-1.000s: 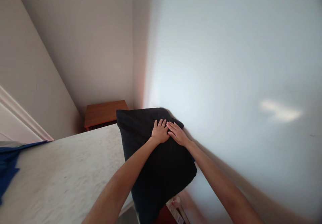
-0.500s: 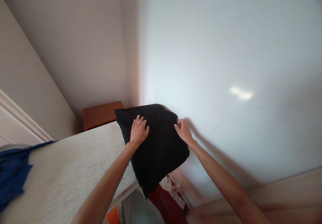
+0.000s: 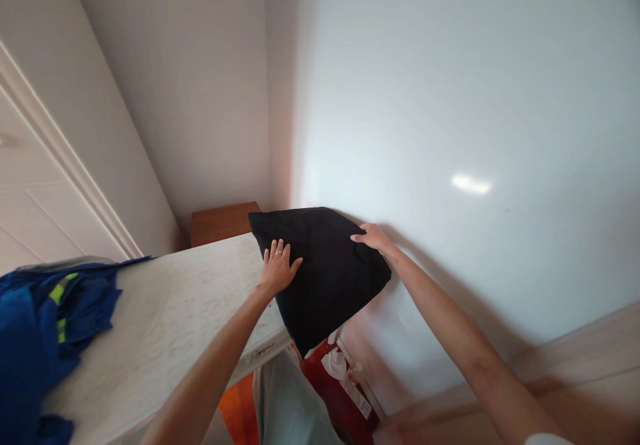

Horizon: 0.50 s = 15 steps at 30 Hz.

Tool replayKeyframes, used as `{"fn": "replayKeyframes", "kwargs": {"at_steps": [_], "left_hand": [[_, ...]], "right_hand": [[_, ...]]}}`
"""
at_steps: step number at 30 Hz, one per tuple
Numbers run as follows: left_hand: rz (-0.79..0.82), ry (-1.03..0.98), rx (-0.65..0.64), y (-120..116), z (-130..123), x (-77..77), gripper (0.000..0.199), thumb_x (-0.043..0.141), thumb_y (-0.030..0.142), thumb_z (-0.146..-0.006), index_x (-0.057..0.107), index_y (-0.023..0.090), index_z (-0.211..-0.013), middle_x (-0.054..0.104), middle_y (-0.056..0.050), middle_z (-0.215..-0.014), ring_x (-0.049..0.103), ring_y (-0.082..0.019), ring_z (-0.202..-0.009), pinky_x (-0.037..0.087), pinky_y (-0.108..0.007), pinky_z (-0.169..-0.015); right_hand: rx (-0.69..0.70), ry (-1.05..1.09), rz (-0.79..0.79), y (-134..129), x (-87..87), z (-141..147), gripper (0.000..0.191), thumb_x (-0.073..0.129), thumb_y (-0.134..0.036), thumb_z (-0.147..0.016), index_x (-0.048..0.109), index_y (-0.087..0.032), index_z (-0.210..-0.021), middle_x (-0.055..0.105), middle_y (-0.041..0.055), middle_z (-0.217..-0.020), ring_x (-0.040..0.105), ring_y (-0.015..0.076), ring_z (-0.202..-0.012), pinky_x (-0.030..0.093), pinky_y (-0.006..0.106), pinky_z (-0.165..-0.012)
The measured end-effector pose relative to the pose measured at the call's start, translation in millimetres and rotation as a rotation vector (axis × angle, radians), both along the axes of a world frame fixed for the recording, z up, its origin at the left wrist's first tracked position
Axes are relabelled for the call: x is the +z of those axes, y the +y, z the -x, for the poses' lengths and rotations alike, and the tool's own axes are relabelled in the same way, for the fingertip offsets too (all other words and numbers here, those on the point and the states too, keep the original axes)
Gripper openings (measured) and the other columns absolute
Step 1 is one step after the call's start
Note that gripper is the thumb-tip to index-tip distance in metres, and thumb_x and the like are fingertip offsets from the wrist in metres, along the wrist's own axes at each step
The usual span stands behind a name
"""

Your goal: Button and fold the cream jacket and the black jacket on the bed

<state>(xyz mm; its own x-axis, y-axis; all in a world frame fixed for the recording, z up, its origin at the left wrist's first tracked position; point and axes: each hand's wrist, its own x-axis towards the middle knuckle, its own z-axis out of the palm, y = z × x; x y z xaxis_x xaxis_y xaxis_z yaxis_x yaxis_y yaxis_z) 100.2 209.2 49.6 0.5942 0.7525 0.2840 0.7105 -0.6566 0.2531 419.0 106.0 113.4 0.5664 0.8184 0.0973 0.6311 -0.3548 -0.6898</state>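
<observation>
A folded black cloth (image 3: pixel 330 278) lies at the end of the white-topped table (image 3: pixel 175 318), partly hanging over the edge. My left hand (image 3: pixel 279 268) rests flat on its left part, with fingers spread and a ring on one finger. At the cloth's right edge, my right hand (image 3: pixel 374 237) has the fabric between thumb and fingers; some fingertips are hidden. On the table's left side lies a crumpled blue garment (image 3: pixel 30 325) with yellow reflective strips.
A white wall (image 3: pixel 425 98) stands close along the right. Behind the table is a brown wooden surface (image 3: pixel 225 221). Below the table end are a red item (image 3: pixel 320 371) and a crumpled white piece (image 3: pixel 334 363). A white door (image 3: pixel 30 185) is at the left.
The view has turned left, showing more of the blue garment. My left hand stays flat on the cloth. The right hand has shifted slightly along the cloth's right edge, its fingers straighter.
</observation>
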Motion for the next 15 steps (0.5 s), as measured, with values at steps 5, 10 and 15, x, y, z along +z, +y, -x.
{"fn": "replayKeyframes", "kwargs": {"at_steps": [5, 10, 15], "left_hand": [[-0.011, 0.069, -0.083, -9.5, 4.6, -10.5, 0.074, 0.028, 0.059, -0.099, 0.039, 0.008, -0.150, 0.029, -0.018, -0.160, 0.017, -0.033, -0.151, 0.017, -0.049, -0.122], [0.007, 0.103, -0.135, -6.7, 14.5, -12.4, 0.074, 0.027, 0.061, -0.099, 0.038, 0.010, -0.152, 0.025, -0.016, -0.162, 0.014, -0.032, -0.152, 0.015, -0.048, -0.123], [-0.043, 0.017, 0.045, 14.2, 18.6, 0.4, 0.072, 0.024, 0.059, -0.099, 0.035, 0.011, -0.153, 0.019, -0.016, -0.163, 0.004, -0.031, -0.153, 0.011, -0.054, -0.122]], "right_hand": [[-0.044, -0.195, 0.180, -5.2, -6.3, 0.4, 0.024, 0.071, -0.040, -0.078, 0.069, -0.016, -0.080, 0.069, 0.0020, -0.070, 0.066, 0.0219, -0.075, 0.048, 0.028, -0.068], [-0.080, -0.418, 0.259, -5.7, -18.4, 29.1, 0.021, 0.061, -0.025, -0.087, 0.067, -0.011, -0.101, 0.070, 0.0190, -0.106, 0.066, 0.0317, -0.101, 0.049, 0.038, -0.084], [0.051, -0.626, 0.129, 17.5, 2.6, 63.9, 0.047, 0.050, -0.029, -0.094, 0.049, -0.011, -0.137, 0.054, 0.0226, -0.138, 0.050, 0.0346, -0.129, 0.040, 0.046, -0.106]]}}
